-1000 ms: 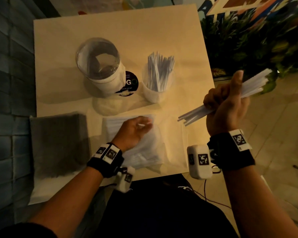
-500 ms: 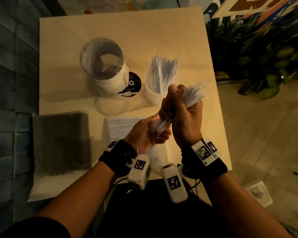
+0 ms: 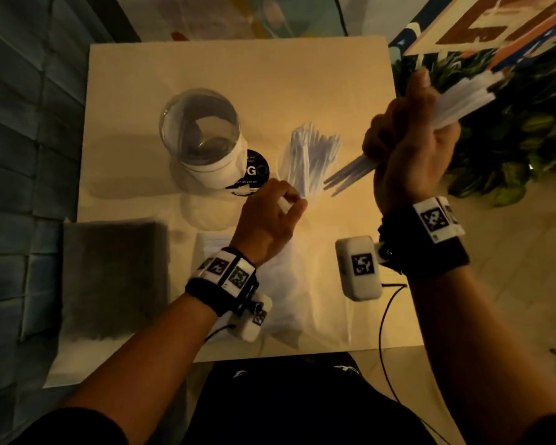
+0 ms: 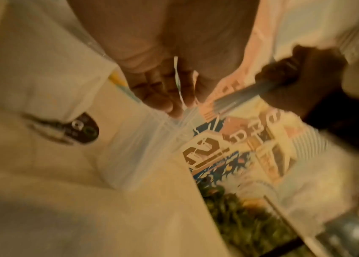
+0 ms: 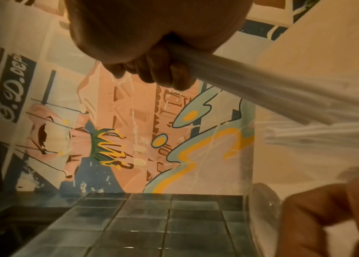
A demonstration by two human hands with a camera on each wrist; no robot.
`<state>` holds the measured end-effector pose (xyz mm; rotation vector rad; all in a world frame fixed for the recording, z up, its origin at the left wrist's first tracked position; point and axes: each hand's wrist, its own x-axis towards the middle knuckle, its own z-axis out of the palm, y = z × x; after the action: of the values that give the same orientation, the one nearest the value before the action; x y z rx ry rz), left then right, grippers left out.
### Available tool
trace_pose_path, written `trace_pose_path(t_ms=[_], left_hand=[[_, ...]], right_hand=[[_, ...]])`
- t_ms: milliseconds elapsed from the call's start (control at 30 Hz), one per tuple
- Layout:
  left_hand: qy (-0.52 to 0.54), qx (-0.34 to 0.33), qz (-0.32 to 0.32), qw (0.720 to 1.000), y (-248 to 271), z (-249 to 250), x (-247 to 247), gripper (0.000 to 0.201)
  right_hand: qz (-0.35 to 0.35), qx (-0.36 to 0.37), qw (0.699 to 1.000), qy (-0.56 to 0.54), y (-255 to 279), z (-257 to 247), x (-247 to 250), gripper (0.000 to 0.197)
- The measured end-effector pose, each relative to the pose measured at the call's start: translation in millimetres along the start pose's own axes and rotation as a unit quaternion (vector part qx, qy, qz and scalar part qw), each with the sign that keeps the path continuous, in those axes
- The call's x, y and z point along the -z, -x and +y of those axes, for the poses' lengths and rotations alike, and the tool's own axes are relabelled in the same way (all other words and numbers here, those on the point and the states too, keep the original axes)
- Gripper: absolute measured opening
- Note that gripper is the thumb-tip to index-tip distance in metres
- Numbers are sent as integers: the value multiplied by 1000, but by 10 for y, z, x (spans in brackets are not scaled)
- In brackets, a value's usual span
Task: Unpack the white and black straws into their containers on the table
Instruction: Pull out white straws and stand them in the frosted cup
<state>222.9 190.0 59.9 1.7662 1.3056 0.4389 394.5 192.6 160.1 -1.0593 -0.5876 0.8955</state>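
Observation:
My right hand (image 3: 398,136) is raised over the table's right edge and grips a bundle of white straws (image 3: 463,97), tilted with its lower ends toward the cup. The wrist view shows the same bundle (image 5: 251,87) in the curled right hand (image 5: 163,69). My left hand (image 3: 286,203) is just in front of the translucent cup (image 3: 289,175) of white straws (image 3: 315,149). It pinches a small white piece (image 3: 283,205); whether that is a straw or a wrapper I cannot tell. A thin white strip (image 4: 177,81) runs along that left hand (image 4: 174,97). A pack of black straws (image 3: 116,277) lies front left.
A tall clear jar (image 3: 199,130) stands left of the cup, beside a round black sticker (image 3: 254,171). A clear bag of white straws (image 3: 289,284) lies under my left wrist. Plants (image 3: 511,149) and floor are past the table's (image 3: 238,75) right edge.
The hands were together over the table's front. My right hand has since swung up and right with the bundle, and my left hand has moved forward to the cup.

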Motion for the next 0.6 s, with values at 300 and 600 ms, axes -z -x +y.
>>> trace_pose_path(t_ms=[300,600], left_hand=[[-151,-124,-48,980,-294,-340,-195,28],[-119,-125,-31,984,-354,-353,-222,25]], right_hand=[[-32,-9,972,231,-305,767,-9,38],[-28,48,958,282,-411,731,127,24]])
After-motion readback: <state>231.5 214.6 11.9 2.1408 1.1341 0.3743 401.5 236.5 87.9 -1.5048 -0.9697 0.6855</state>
